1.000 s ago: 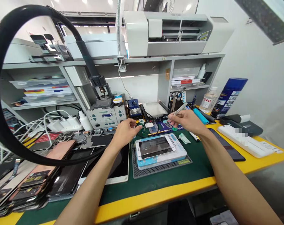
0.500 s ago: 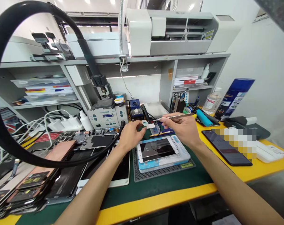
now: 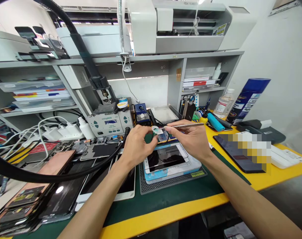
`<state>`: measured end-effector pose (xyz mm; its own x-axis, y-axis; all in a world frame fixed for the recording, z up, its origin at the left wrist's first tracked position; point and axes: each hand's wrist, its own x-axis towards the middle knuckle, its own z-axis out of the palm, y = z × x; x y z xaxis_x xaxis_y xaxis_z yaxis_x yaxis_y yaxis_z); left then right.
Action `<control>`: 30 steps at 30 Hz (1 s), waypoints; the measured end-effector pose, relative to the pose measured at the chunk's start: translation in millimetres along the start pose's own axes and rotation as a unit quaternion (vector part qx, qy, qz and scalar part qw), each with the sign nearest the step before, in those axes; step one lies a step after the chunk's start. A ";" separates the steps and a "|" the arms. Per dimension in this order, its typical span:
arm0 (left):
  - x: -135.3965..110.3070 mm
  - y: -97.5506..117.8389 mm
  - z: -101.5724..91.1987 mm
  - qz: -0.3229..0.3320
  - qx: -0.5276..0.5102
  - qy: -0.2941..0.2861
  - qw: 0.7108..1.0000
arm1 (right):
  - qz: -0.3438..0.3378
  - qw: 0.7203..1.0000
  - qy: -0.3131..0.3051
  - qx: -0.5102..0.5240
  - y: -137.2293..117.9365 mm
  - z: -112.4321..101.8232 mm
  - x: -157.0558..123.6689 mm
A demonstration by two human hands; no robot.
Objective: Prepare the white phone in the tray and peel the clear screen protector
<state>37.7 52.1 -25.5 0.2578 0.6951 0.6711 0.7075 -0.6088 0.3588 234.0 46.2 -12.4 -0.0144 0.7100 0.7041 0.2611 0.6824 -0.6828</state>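
Observation:
My left hand (image 3: 137,144) pinches a small white spool (image 3: 156,130) just above the bench, fingers closed round it. My right hand (image 3: 190,137) grips a pair of metal tweezers (image 3: 188,125), whose tips point left and meet the spool. Both hands hover over a white phone (image 3: 165,156) lying screen up in a blue and white holder (image 3: 177,169), which rests on a grey ribbed mat (image 3: 170,181).
A grey rework station (image 3: 109,122) with a black hose (image 3: 73,33) stands behind my left hand. Stacked phones and screens (image 3: 41,189) fill the left side. To the right lie a dark phone (image 3: 233,151), a blue can (image 3: 248,99), a clear bottle (image 3: 223,106) and a white keyboard (image 3: 285,154).
My left hand picked the spool up off the bench and brought it towards me. My right hand came left with the tweezers until their tips met the spool. The view dipped slightly.

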 end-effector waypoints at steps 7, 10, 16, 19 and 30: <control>-1.7 2.0 0.2 -0.002 0.001 -0.010 1.000 | -0.008 1.000 -0.002 -0.026 0.5 -0.4 -0.7; -1.8 2.9 -1.3 -0.002 -0.002 -0.013 1.000 | -0.012 1.000 -0.005 -0.016 0.7 -0.4 -0.7; -1.4 3.8 -3.3 -0.002 -0.011 -0.022 1.000 | -0.012 1.000 -0.010 -0.002 -0.3 0.1 -0.8; -1.0 4.8 -3.8 -0.006 -0.015 -0.026 1.000 | -0.015 1.000 -0.010 -0.001 -0.2 0.2 -1.0; 1.5 6.8 -5.3 -0.038 -0.017 -0.034 0.999 | -0.005 1.000 -0.003 0.010 -2.8 -2.1 0.2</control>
<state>39.4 47.0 -18.6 0.2499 0.7631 0.5961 0.7046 -0.5656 0.4286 235.3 44.1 -9.9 -0.0225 0.7044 0.7094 0.2414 0.6924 -0.6799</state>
